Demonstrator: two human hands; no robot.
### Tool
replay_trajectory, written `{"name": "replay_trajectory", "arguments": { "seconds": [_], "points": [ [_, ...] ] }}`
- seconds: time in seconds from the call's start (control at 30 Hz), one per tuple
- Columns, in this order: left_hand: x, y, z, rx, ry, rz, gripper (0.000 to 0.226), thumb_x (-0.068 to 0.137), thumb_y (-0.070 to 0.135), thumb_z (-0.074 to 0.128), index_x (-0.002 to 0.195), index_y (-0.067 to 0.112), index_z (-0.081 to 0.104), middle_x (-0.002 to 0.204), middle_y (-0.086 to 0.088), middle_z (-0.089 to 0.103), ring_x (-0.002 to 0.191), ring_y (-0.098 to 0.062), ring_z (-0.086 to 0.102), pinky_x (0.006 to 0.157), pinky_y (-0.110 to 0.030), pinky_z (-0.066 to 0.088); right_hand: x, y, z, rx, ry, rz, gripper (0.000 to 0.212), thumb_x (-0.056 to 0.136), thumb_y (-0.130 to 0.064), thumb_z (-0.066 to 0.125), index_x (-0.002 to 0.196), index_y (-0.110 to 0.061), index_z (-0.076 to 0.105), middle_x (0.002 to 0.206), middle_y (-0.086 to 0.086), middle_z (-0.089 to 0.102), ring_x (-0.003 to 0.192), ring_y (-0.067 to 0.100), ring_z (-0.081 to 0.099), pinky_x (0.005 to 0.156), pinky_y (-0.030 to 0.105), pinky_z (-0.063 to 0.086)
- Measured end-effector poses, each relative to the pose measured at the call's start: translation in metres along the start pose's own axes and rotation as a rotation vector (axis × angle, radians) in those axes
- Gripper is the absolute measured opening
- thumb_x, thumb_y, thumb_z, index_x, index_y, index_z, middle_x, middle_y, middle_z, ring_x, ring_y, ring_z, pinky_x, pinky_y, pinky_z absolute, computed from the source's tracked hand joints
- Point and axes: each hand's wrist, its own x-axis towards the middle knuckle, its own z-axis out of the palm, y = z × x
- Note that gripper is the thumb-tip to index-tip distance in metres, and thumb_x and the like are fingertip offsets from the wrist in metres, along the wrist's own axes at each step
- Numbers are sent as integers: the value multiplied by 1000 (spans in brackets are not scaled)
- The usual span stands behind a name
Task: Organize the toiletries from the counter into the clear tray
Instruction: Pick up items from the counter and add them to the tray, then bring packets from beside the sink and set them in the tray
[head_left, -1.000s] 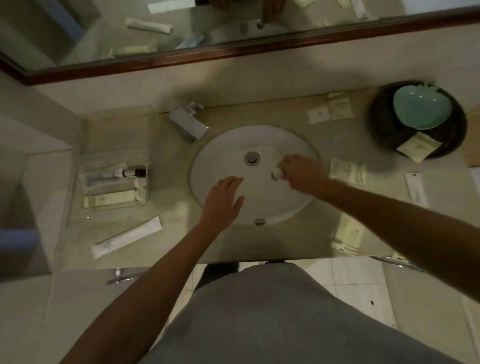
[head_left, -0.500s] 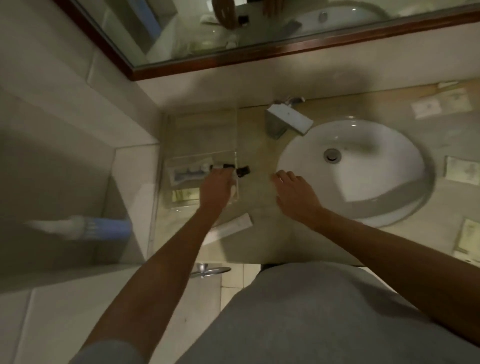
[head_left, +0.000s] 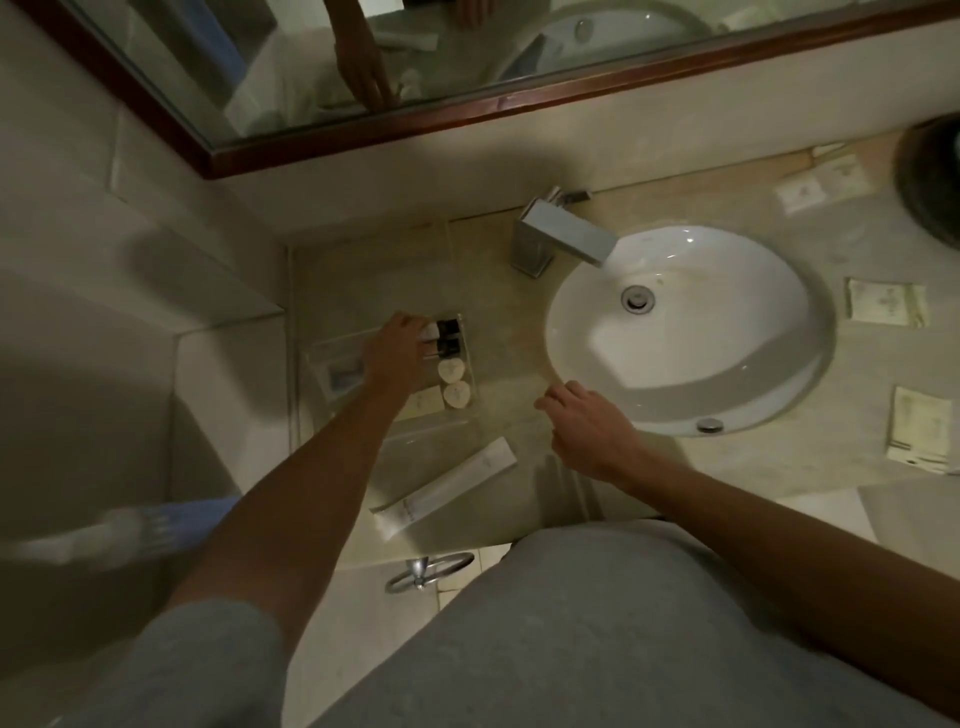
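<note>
— Lying nearest on the bench (head_left: 519, 499), 1 long white sachet (head_left: 444, 493) waits; the right hand (head_left: 587, 426) hovers, fingers slack, holding nothing.

— And the left hand (head_left: 397, 348)?

— Moved from the sink into the clear tray (head_left: 467, 358), its fingers pinching a small black-capped bottle (head_left: 439, 330) beside 2 round soaps (head_left: 453, 382). Paper packets (head_left: 885, 303) remain farther right.

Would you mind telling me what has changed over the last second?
The left hand moved from over the sink to the clear tray and now holds a small bottle there. The right hand, which gripped a small item in the basin, now rests open on the counter. The long white packet stayed put.
</note>
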Motion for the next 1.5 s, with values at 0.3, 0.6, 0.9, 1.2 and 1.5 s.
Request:
{"name": "replay_trajectory", "arguments": {
  "seconds": [0.3, 0.6, 0.9, 1.2, 1.5],
  "points": [
    [-16, 58, 14, 55, 199, 126, 40, 80, 23, 69, 117, 11, 60, 117, -13, 57, 104, -33, 55, 82, -44, 47, -19, 50, -7, 5, 39, 134, 48, 80, -14, 57, 128, -14, 55, 124, 5, 55, 108, 23, 51, 86, 38, 50],
    [-20, 233, 61, -109, 169, 411, 48, 85, 28, 66, 128, 12, 53, 121, -8, 58, 109, -28, 54, 87, -42, 47, -83, 194, -23, 58, 105, 344, 42, 85, -20, 59, 127, -14, 57, 126, 7, 54, 110, 25, 51, 86, 38, 50],
    [-6, 420, 117, -118, -12, 485, 50, 87, 29, 64, 133, 16, 48, 127, -7, 54, 110, -27, 54, 90, -40, 45, -183, 346, -23, 150, 127, 559, 44, 83, -17, 61, 127, -18, 57, 127, 3, 52, 114, 22, 50, 92, 37, 49],
    [-12, 551, 165, -59, -168, 666, 53, 85, 26, 63, 134, 15, 45, 128, -7, 50, 113, -25, 50, 90, -38, 43, -289, 465, -15, 130, 208, 964, 58, 79, -15, 64, 134, -12, 45, 123, 12, 49, 102, 32, 53, 75, 43, 53],
    [-12, 583, 180, -146, -253, 620, 45, 84, 24, 64, 126, 14, 49, 122, -9, 50, 107, -28, 54, 87, -43, 49, -231, 462, -3, 593, 408, 1088, 42, 87, -14, 59, 127, -3, 50, 125, 12, 54, 97, 27, 60, 72, 37, 53]
  ]
}}
